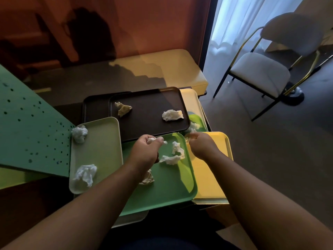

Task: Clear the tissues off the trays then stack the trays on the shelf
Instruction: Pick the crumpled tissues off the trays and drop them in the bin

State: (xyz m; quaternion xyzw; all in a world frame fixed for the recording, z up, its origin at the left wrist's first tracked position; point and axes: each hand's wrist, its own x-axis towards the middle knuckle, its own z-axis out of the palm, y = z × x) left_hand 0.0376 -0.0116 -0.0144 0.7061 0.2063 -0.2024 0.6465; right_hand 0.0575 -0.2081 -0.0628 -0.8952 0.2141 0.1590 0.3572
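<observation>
**Loose tissues, overlapping trays**

Both forearms reach over the green tray (167, 184). Left hand (146, 150) pinches a tissue scrap (152, 140) at its far edge; right hand (201, 147) looks curled, contents unclear. Crumpled tissues (173, 156) remain there. Overlapping pale tray (100, 152) and brown tray (149, 112) could slide, spilling theirs.

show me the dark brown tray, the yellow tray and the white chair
dark brown tray (149, 121), head view, bare middle of its floor
yellow tray (207, 177), head view, bare floor
white chair (259, 73), head view, seat cushion
</observation>
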